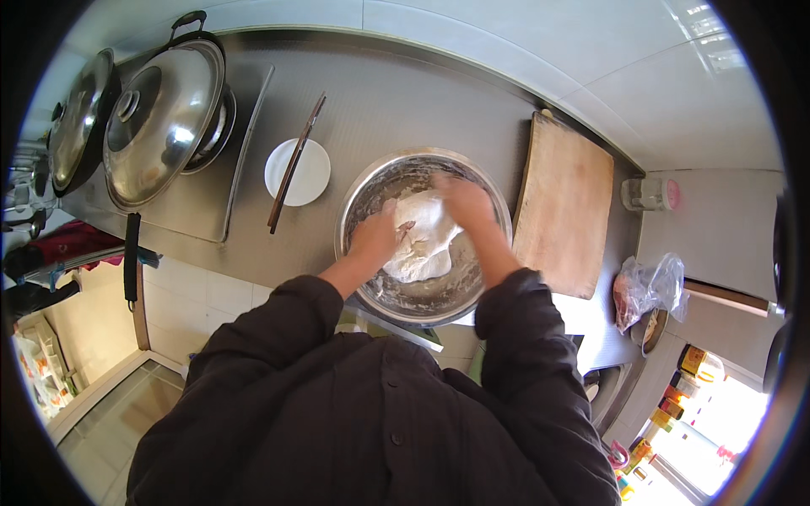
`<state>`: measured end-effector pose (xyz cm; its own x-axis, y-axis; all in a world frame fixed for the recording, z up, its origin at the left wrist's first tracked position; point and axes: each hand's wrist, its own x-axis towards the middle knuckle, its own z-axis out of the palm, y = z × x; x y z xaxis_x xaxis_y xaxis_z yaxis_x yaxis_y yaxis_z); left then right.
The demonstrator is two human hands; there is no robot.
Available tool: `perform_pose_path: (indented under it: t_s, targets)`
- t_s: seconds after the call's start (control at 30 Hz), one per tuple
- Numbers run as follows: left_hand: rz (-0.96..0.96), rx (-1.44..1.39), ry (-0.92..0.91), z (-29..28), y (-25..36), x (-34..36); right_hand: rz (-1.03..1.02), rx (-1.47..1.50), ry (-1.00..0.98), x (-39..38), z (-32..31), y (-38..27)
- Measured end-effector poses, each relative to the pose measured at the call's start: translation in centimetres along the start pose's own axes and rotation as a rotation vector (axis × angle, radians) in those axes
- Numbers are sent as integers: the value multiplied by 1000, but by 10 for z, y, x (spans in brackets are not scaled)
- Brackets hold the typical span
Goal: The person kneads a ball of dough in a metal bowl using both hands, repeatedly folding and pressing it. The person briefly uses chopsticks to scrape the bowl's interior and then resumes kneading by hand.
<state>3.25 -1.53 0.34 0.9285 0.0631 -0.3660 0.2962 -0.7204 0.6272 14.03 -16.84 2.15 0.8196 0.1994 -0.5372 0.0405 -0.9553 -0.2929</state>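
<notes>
A pale, soft lump of dough [419,263] lies in a wide steel bowl [361,187] whose inner wall is smeared with flour. My left hand [375,236] grips the dough at its left edge, its fingers partly sunk into or hidden by it. At the dough's upper right is my right hand [467,205], blurred by motion, so its fingers do not show clearly. Left of the bowl stands a small white bowl [315,177], with a pair of dark chopsticks [295,166] laid across it.
A wooden cutting board [564,207] lies close to the bowl's right side. Lidded pans [160,126] stand on the stove at the left, a black handle jutting toward me. Farther right are a glass jar [648,194] and a plastic bag [650,291]. The tiled wall [506,42] bounds the counter's back.
</notes>
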Motion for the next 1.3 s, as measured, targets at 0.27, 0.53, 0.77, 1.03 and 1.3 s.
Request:
perform_pose_path:
  t_s: [0.27, 0.53, 0.77, 1.03, 1.3]
  targets:
    - [-91, -1171, -254, 27, 12, -43, 131, 670, 263, -45, -6, 27]
    - [320, 191, 131, 54, -24, -67, -410, 156, 768, -116, 87, -27]
    - [35, 119, -67, 6, 2, -20, -468, 176, 637, -42, 76, -23]
    - [-108, 97, -67, -7, 9, 28, -404, 224, 704, 14, 54, -36]
    - [-11, -616, -276, -17, -6, -15, -366, 737, 501, -83, 22, -30]
